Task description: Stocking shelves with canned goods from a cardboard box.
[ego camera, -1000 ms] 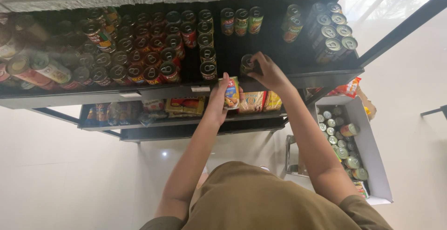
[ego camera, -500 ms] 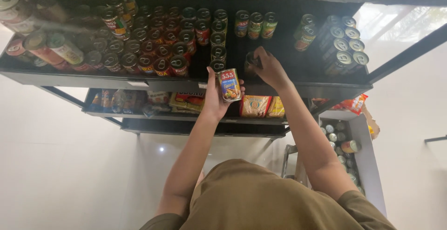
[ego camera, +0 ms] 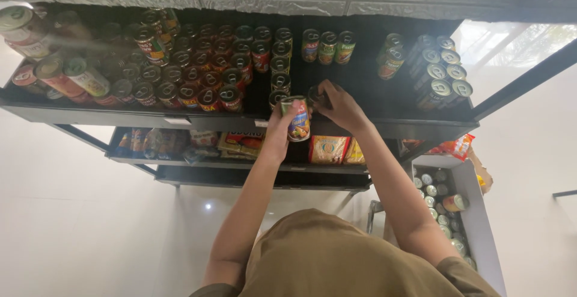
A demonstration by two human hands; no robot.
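You wear an olive-brown short-sleeved shirt of soft plain cloth (ego camera: 318, 255), with no print or pattern on it that shows. Its fabric bunches into a rounded fold at the chest. Just beside that fold, on either side, the short sleeves end above the elbows, leaving both forearms bare. Beyond the shirt, your left hand (ego camera: 277, 130) and right hand (ego camera: 342, 106) are bare too, with no gloves, rings or watch visible.

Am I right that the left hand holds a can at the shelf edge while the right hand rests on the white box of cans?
Not quite. The left hand does hold a can at the shelf edge, but the head view shows the right hand on a dark can on the shelf, not on the white box.
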